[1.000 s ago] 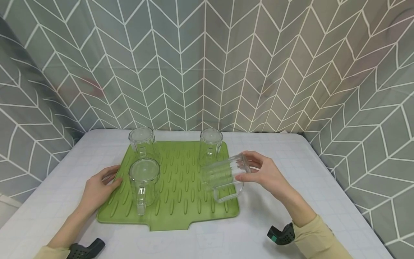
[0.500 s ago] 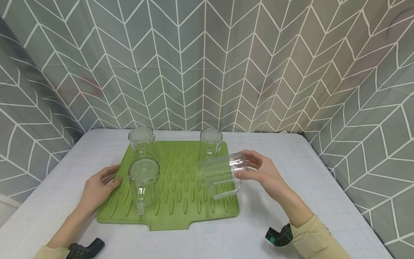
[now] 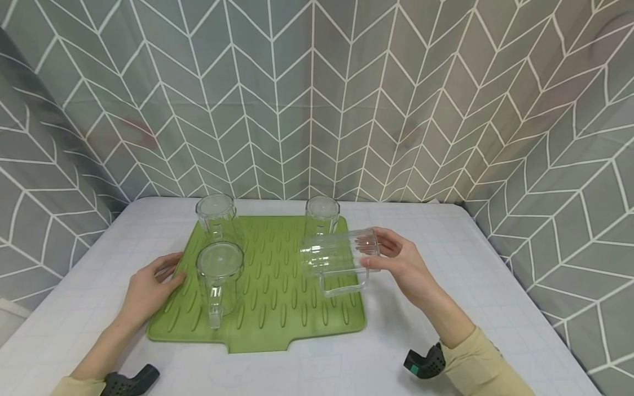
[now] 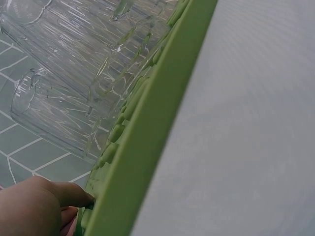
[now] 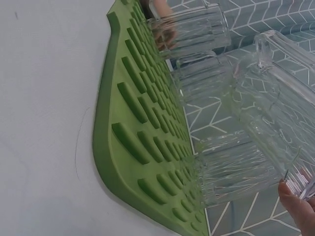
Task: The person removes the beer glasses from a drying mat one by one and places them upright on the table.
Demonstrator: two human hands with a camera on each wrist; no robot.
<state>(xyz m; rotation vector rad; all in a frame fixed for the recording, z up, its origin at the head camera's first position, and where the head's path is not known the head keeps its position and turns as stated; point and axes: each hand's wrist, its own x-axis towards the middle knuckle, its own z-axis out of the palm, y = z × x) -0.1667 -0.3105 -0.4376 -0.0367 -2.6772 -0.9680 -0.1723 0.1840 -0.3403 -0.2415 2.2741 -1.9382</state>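
A clear glass mug point(image 3: 329, 253) lies sideways in the air over the right part of a green drying mat point(image 3: 269, 330), its handle toward the front. My right hand point(image 3: 403, 264) holds the mug's right end between thumb and fingers; in the right wrist view the thumb point(image 5: 298, 206) shows on the glass. At the mat's left edge my left hand point(image 3: 151, 289) grips the mat, thumb on top. In the left wrist view that hand point(image 4: 37, 204) is partly out of frame. Two mugs point(image 3: 220, 269) point(image 3: 216, 212) stand on the mat's left side.
Another glass mug point(image 3: 323, 214) stands at the mat's back right, partly behind the held one. The mat lies on a white-covered table point(image 3: 416, 220). A grey curtain point(image 3: 297, 110) with white chevron lines hangs behind and along the sides.
My right hand has carried the mug a little left and toward the back, and it lies nearer to level. The left hand stays at the mat's edge.
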